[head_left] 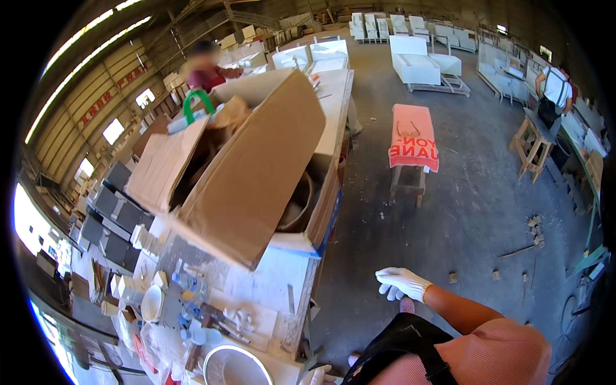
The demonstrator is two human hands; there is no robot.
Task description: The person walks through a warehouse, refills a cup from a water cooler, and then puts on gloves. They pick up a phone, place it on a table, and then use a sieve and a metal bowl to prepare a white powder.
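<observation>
My right hand [403, 283], in a white glove, hangs over the floor with its fingers loosely stretched and apart, holding nothing. Only the gloved fingers of my left hand [317, 376] show at the lower edge, beside the workbench [256, 282]; they look stretched out, and nothing shows in them. Nearest to that hand on the bench is a white bucket [237, 367], partly cut off. A large cardboard box [256, 160] with raised flaps stands farther along the bench. Brown paper [232, 113] and a green handle-like loop [197, 102] show at its far side.
Plastic bottles [204, 336], a white tub [153, 303] and small tools crowd the near bench. A stool [407, 183] draped with a pink towel [412, 131] stands on the floor. One person [208, 72] is behind the box, another [556, 90] at far right by a wooden stand [532, 144].
</observation>
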